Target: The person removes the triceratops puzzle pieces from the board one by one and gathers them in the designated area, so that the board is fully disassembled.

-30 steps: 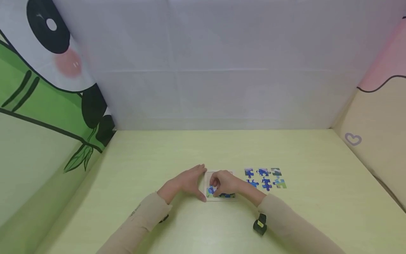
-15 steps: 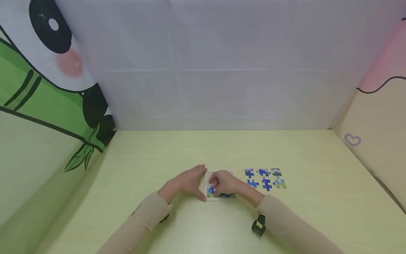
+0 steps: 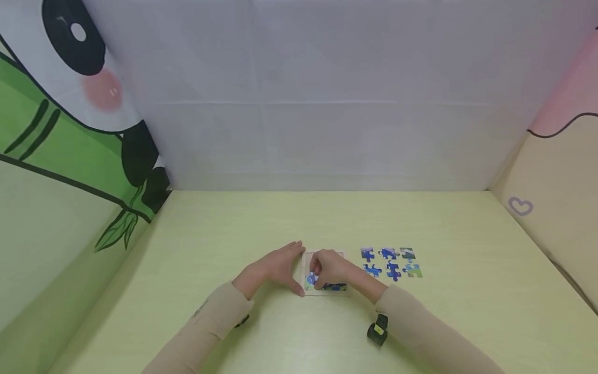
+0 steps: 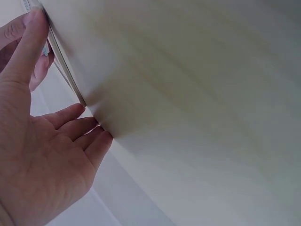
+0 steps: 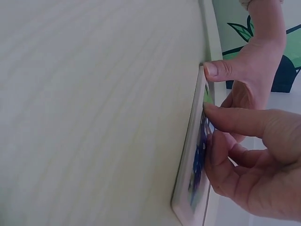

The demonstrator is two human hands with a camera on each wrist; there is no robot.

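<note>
A shallow puzzle tray (image 3: 326, 295) with a pale rim lies on the table, with blue and green puzzle pieces (image 3: 336, 287) laid along its near side. My left hand (image 3: 281, 264) spreads along the tray's left edge, thumb at the near corner and straight fingertips at the far one. Over the tray, my right hand (image 3: 330, 267) curls its fingers and pinches a puzzle piece down at the tray's left part; the fingers mostly hide that piece. In the right wrist view, thumb and fingertips of the right hand (image 5: 254, 155) meet the picture surface of the tray (image 5: 186, 181).
Several loose puzzle pieces (image 3: 391, 267) lie in two rows on the table (image 3: 233, 218), to the right of the tray. A white wall (image 3: 327, 130) stands behind the table, and painted panels stand at both sides.
My right forearm and its wrist strap have shifted slightly to the left, while the right fingers stay on the same spot of the tray. The left hand and the loose pieces have not moved.
</note>
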